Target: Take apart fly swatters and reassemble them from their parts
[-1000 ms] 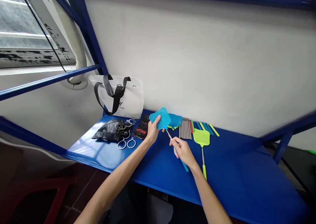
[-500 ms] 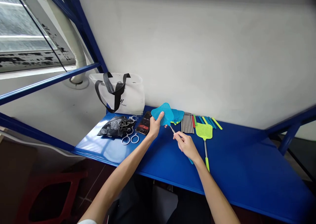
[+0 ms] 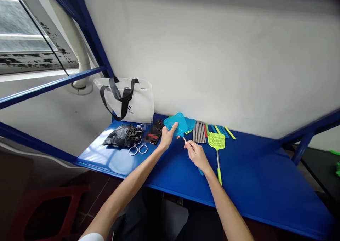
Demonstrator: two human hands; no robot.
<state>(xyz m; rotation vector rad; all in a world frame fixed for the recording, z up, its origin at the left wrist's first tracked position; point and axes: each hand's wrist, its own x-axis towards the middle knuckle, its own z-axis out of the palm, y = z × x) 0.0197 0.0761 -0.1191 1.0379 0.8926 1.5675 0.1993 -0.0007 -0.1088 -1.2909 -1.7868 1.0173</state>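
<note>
Head view: The blue swatter (image 3: pixel 172 123) is held above the middle of the blue surface (image 3: pixel 255 173). The left hand (image 3: pixel 166 137) grips its perforated head, thumb on the upper face, fingers closed around the edge. The right hand (image 3: pixel 197 155) has its fingers closed on the metal shaft (image 3: pixel 185 139), just below the head; a blue handle (image 3: pixel 200 171) projects on the near side. To the right lies a yellow-green swatter (image 3: pixel 216 141), handle toward the near edge. On the far side, blue swatter heads (image 3: pixel 190 123), grey rods (image 3: pixel 199 132) and coloured tubes (image 3: pixel 228 132) are arranged left to right. A phone (image 3: pixel 154 134) lies left of the left hand; farther left are white rings (image 3: pixel 143 149) and a black bag (image 3: pixel 117 135).
</note>
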